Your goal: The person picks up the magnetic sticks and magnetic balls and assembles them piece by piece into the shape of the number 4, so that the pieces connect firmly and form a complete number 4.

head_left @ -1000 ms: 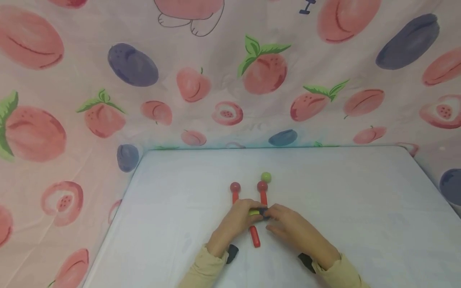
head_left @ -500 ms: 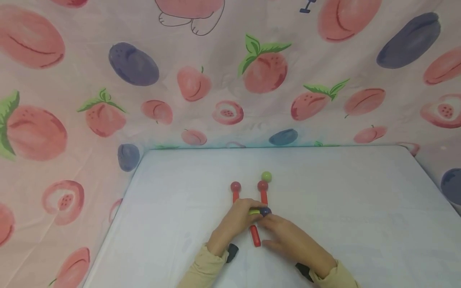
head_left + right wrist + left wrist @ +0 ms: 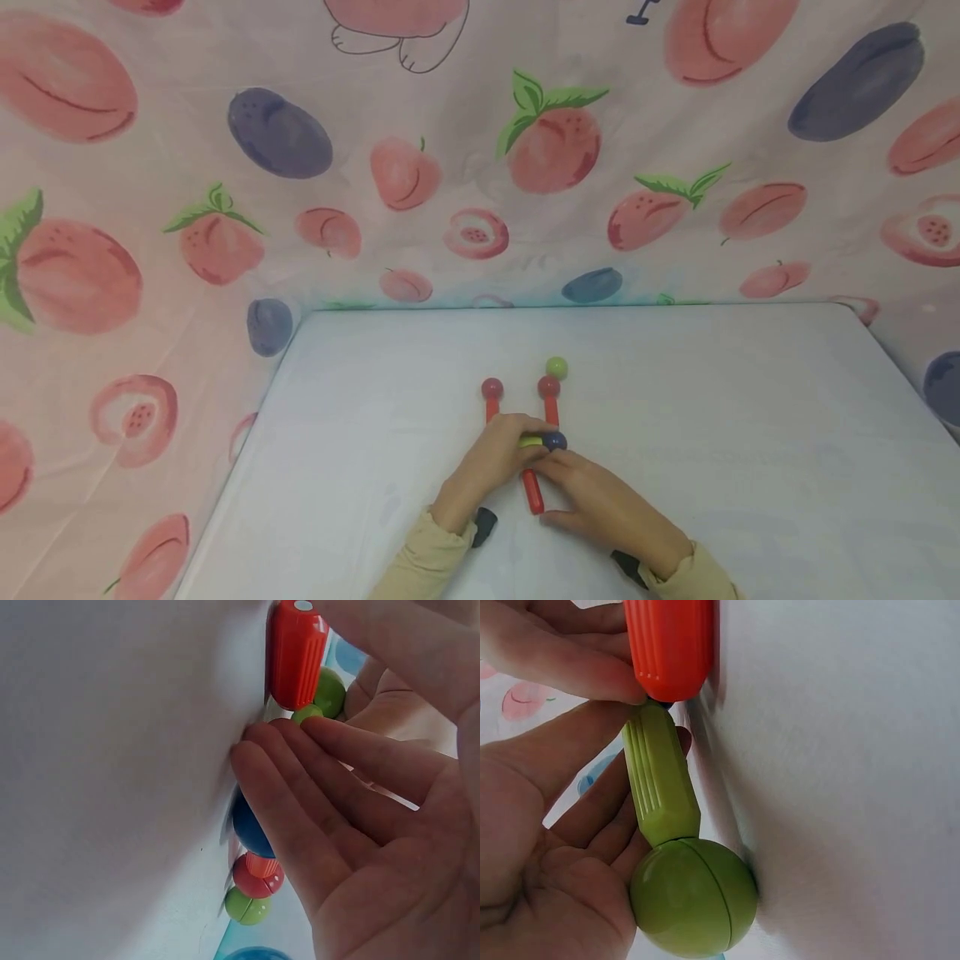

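Observation:
In the head view my left hand [image 3: 495,458] pinches a yellow-green toy building rod [image 3: 660,772] between thumb and fingers. A larger green ball [image 3: 694,896] sits at one end of this rod, beside the palm. At the other end is a dark blue ball [image 3: 555,442], where my right hand's [image 3: 600,500] fingertips lie close by. Those right fingers are nearly straight. A red rod [image 3: 533,493] runs toward me from the joint, its near end right by my right thumb. Two more red rods lead away on the far side, each ending in a red ball [image 3: 492,388].
The second red ball [image 3: 549,387] has a small green ball [image 3: 557,367] against it. Everything lies on a white tabletop [image 3: 712,400]. A fruit-printed cloth [image 3: 465,125] hangs behind and at the sides. Dark wrist pieces [image 3: 484,528] show beneath the sleeves.
My right hand has moved off the dark blue ball, down and toward me, its thumb coming to the red rod's near end. The left hand keeps its place and grip.

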The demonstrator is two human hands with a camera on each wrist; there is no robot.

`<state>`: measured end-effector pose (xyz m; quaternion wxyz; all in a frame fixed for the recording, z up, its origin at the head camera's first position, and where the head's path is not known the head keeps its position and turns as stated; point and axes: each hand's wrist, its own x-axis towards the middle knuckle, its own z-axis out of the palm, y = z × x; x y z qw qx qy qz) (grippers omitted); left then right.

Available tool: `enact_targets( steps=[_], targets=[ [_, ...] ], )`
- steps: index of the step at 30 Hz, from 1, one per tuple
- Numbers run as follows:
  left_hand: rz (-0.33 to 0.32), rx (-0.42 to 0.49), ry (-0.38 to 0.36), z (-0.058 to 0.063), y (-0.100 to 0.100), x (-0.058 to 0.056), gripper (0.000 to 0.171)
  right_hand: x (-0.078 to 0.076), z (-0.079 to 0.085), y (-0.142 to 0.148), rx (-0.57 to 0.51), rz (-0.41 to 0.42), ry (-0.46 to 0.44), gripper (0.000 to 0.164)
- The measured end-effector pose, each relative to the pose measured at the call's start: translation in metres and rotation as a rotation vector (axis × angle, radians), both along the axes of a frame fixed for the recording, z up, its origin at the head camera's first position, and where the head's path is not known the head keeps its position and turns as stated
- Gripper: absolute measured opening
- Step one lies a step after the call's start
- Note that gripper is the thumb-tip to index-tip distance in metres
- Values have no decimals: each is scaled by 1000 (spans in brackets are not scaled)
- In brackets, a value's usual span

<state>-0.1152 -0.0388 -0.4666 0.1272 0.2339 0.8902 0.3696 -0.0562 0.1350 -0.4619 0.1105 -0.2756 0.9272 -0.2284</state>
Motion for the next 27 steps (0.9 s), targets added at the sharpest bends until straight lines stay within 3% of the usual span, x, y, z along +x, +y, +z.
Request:
enact_targets(
  steps=[27],
  targets=[
    [21,-12,-6,1,1,2,36,1,-1,-7,15,-3,82,61]
  ],
)
